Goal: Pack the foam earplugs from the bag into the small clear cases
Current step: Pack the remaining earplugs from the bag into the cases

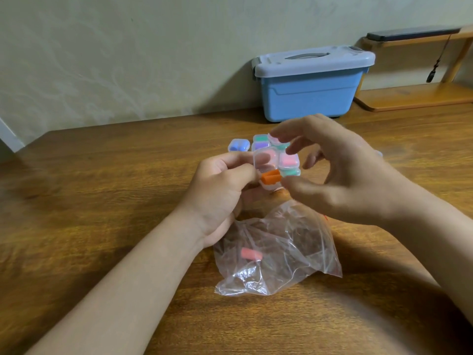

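Observation:
My left hand (220, 185) grips a small clear case (267, 172) above the table, its lid standing open and two orange earplugs (270, 177) lying inside. My right hand (340, 172) hovers right beside it with curved fingers; the thumb tip is at the case's right edge and the index finger arches over the lid. Nothing shows in that hand. Behind the hands, several closed cases sit in a cluster on the table, holding blue (238, 145), purple (261, 145), green (261, 137) and pink (288, 160) earplugs. The crumpled clear bag (294, 254) lies below my hands with a pink earplug (252, 253) in it.
The wooden table (102, 201) runs to the wall. A blue storage box (312, 90) with a grey lid stands at the back, and a low wooden shelf (419, 97) with a dark flat object (409, 33) on top is at the far right.

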Demonstrator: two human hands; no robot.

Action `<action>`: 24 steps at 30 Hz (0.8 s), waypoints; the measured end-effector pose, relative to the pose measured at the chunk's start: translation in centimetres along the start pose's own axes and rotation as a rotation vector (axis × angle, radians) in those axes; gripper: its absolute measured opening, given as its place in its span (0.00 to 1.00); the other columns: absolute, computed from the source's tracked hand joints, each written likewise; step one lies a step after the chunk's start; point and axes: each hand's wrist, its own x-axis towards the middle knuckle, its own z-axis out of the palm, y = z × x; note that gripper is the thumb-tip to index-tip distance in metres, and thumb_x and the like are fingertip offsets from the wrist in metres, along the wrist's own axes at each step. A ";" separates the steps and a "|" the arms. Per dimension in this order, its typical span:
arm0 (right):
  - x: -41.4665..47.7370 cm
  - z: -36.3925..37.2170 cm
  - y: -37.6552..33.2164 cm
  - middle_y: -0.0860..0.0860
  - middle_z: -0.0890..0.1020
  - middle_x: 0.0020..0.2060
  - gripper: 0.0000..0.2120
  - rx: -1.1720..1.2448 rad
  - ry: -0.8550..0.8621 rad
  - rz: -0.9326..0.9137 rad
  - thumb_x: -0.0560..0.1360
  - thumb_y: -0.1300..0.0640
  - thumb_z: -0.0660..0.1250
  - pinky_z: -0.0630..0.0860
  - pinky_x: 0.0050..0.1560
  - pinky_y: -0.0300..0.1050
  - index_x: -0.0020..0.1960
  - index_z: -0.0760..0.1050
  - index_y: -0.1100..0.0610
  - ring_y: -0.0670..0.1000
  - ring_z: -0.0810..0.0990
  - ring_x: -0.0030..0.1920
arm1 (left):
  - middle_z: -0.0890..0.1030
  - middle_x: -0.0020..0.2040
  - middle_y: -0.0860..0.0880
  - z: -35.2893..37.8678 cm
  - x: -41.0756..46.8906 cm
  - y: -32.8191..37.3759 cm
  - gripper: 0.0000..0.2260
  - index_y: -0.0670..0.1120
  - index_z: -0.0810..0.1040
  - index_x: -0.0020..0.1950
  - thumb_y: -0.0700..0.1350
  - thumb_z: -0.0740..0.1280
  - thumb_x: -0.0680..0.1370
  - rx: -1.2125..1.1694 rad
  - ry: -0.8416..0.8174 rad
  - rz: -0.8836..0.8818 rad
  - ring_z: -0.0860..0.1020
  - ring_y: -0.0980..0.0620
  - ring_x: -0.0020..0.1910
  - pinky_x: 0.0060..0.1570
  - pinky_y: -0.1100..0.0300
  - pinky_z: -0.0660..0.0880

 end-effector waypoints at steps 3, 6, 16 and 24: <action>0.1 0.4 0.4 0.40 0.73 0.63 0.38 -0.079 -0.102 0.000 0.68 0.46 0.74 0.70 0.51 0.32 0.75 0.65 0.44 0.40 0.73 0.61 | 0.84 0.54 0.34 0.0 -0.2 0.1 0.18 0.34 0.80 0.60 0.27 0.55 0.77 0.001 -0.061 0.011 0.84 0.37 0.54 0.53 0.49 0.83; 0.2 0.6 0.5 0.39 0.75 0.57 0.29 -0.147 -0.037 -0.006 0.69 0.48 0.72 0.73 0.50 0.34 0.70 0.72 0.46 0.40 0.75 0.56 | 0.84 0.56 0.36 -0.1 -0.3 0.0 0.23 0.35 0.80 0.61 0.24 0.53 0.74 0.035 -0.109 0.027 0.83 0.40 0.56 0.59 0.46 0.81; 0.1 0.4 -0.3 0.37 0.78 0.44 0.08 -0.132 0.063 -0.015 0.72 0.50 0.73 0.69 0.42 0.24 0.51 0.80 0.46 0.32 0.74 0.44 | 0.85 0.55 0.40 0.1 -0.5 -0.3 0.19 0.39 0.82 0.61 0.24 0.65 0.75 0.152 -0.090 0.112 0.83 0.41 0.58 0.61 0.47 0.79; 0.2 0.3 -0.4 0.38 0.77 0.43 0.08 -0.121 0.052 -0.013 0.71 0.51 0.74 0.70 0.40 0.25 0.46 0.77 0.43 0.31 0.74 0.43 | 0.86 0.55 0.41 0.3 -0.7 -0.2 0.17 0.39 0.83 0.59 0.26 0.66 0.76 0.178 -0.098 0.130 0.83 0.43 0.58 0.60 0.49 0.80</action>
